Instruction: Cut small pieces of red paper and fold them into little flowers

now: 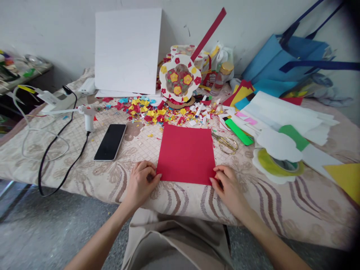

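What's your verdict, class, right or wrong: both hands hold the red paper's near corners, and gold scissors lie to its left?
Only the side is wrong: the head view shows the gold scissors to the right of the red paper. The left hand and right hand do hold its near corners.

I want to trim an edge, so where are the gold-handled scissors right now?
In the head view, the gold-handled scissors lie on the patterned cloth, just right of the red paper sheet and beyond the right hand.
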The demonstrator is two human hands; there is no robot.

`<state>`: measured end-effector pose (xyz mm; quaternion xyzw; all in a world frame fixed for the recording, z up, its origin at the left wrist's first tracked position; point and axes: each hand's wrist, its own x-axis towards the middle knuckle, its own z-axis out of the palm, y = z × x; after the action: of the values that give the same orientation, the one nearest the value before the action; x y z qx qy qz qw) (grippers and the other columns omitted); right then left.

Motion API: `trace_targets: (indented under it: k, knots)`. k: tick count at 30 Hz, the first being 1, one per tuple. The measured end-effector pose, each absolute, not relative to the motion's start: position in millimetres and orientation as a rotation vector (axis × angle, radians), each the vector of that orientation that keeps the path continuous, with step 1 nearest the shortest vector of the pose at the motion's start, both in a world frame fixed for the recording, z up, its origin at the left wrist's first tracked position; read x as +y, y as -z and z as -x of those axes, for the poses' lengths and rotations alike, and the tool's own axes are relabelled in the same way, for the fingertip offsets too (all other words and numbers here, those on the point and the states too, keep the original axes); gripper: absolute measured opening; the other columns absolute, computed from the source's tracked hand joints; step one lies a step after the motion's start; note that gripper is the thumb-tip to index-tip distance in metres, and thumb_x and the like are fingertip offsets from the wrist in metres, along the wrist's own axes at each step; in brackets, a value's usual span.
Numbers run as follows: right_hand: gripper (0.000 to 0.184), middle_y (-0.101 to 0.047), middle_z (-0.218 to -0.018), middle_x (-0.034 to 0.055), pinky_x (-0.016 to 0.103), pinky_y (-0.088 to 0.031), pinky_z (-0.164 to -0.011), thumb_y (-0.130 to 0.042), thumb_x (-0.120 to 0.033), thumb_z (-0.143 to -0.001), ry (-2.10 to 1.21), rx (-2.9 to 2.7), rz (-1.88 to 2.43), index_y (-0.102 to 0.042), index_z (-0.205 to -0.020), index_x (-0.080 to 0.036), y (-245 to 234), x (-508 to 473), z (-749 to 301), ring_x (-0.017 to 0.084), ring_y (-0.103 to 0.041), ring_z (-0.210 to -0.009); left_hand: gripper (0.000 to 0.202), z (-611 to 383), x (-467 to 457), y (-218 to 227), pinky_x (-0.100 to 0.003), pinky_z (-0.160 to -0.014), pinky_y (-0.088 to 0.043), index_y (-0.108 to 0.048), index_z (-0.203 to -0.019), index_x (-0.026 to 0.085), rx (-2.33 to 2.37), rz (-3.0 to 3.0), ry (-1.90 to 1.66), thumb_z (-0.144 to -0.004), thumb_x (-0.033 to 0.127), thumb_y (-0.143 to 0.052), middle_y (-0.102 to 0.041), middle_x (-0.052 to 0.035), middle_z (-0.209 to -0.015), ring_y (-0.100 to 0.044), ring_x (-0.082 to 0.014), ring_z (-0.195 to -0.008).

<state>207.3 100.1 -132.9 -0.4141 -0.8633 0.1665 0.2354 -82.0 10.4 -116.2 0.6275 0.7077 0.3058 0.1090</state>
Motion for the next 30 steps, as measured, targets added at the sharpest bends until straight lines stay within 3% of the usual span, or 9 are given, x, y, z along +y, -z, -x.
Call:
trace_targets:
  k: [6,9,12,15,17,19,22,25,30]
  knots:
    - [0.009,-0.05,-0.1,0.01,0.043,-0.047,-0.082,-0.045,-0.021,-0.087,-0.439,-2.373,1.152,-0.05,-0.081,-0.02,132.1,98.7,-206.6,0.023,-0.053,-0.092,0.019,79.8,9.6,115.7,-0.038,-0.083,-0.041,-0.052,-0.061,0.018,2.124,-1.88,-0.868,-0.079,0.023,-0.057,-0.059,-0.0044,-0.088,-0.053,-0.0195,-0.088]
    - [0.005,-0.046,-0.11,0.0125,0.045,-0.046,-0.087,-0.044,-0.019,-0.087,-0.438,-2.345,1.172,-0.046,-0.083,-0.02,131.9,97.6,-206.4,0.025,-0.05,-0.104,0.018,78.9,7.6,117.3,-0.039,-0.083,-0.041,-0.051,-0.064,0.018,2.15,-1.895,-0.818,-0.079,0.024,-0.057,-0.059,-0.0049,-0.09,-0.053,-0.0206,-0.09]
    - [0.011,-0.04,-0.124,0.0159,0.045,-0.046,-0.091,-0.044,-0.018,-0.087,-0.431,-2.319,1.187,-0.046,-0.097,-0.019,132.5,96.5,-206.8,0.027,-0.046,-0.116,0.007,76.9,4.8,118.5,-0.041,-0.086,-0.041,-0.054,-0.086,0.018,2.187,-1.893,-0.844,-0.08,0.022,-0.056,-0.057,-0.0072,-0.099,-0.053,-0.0224,-0.096]
    - [0.024,-0.037,-0.129,0.0168,0.046,-0.047,-0.091,-0.043,-0.019,-0.088,-0.414,-2.343,1.189,-0.043,-0.112,-0.018,134.0,96.1,-207.5,0.028,-0.047,-0.117,0.038,72.0,2.9,115.7,-0.045,-0.093,-0.039,-0.046,-0.119,0.018,2.214,-2.0,-0.838,-0.081,0.017,-0.053,-0.047,-0.0139,-0.121,-0.044,-0.0279,-0.118]
    - [0.028,-0.037,-0.13,0.0168,0.046,-0.048,-0.091,-0.042,-0.02,-0.088,-0.404,-2.362,1.191,-0.043,-0.116,-0.018,135.2,96.3,-208.0,0.028,-0.047,-0.117,0.05,67.4,2.5,111.4,-0.05,-0.097,-0.036,-0.041,-0.129,0.025,2.192,-2.18,-0.695,-0.082,0.01,-0.05,-0.036,-0.015,-0.135,-0.03,-0.0324,-0.131]
    - [0.03,-0.038,-0.13,0.0167,0.047,-0.047,-0.092,-0.042,-0.02,-0.088,-0.397,-2.369,1.187,-0.043,-0.119,-0.018,136.1,96.6,-208.3,0.028,-0.046,-0.118,0.062,62.6,2.6,106.9,-0.052,-0.099,-0.033,-0.038,-0.134,0.035,2.127,-2.381,-0.509,-0.081,0.004,-0.048,-0.031,-0.0122,-0.141,-0.023,-0.0345,-0.135]
    - [0.033,-0.039,-0.129,0.0164,0.049,-0.047,-0.093,-0.043,-0.019,-0.087,-0.398,-2.364,1.178,-0.043,-0.12,-0.019,136.6,97.0,-208.2,0.029,-0.044,-0.12,0.074,57.2,2.7,102.8,-0.053,-0.101,-0.031,-0.03,-0.137,0.045,1.988,-2.63,-0.291,-0.079,0.004,-0.05,-0.036,-0.0084,-0.14,-0.026,-0.0334,-0.135]
    - [0.034,-0.038,-0.13,0.0163,0.049,-0.046,-0.094,-0.043,-0.018,-0.087,-0.41,-2.362,1.167,-0.043,-0.121,-0.019,136.4,97.2,-208.1,0.029,-0.044,-0.121,0.074,54.6,2.8,102.9,-0.052,-0.103,-0.031,-0.025,-0.139,0.044,1.867,-2.81,-0.147,-0.08,0.007,-0.051,-0.038,-0.0043,-0.142,-0.029,-0.0297,-0.135]
    - [0.034,-0.04,-0.128,0.0151,0.05,-0.045,-0.095,-0.044,-0.018,-0.086,-0.406,-2.353,1.155,-0.045,-0.12,-0.02,135.7,97.7,-208.2,0.029,-0.045,-0.12,0.063,55.0,1.0,106.6,-0.048,-0.108,-0.03,-0.032,-0.139,0.035,1.724,-2.957,-0.007,-0.082,0.014,-0.049,-0.036,-0.0001,-0.145,-0.03,-0.0243,-0.135]
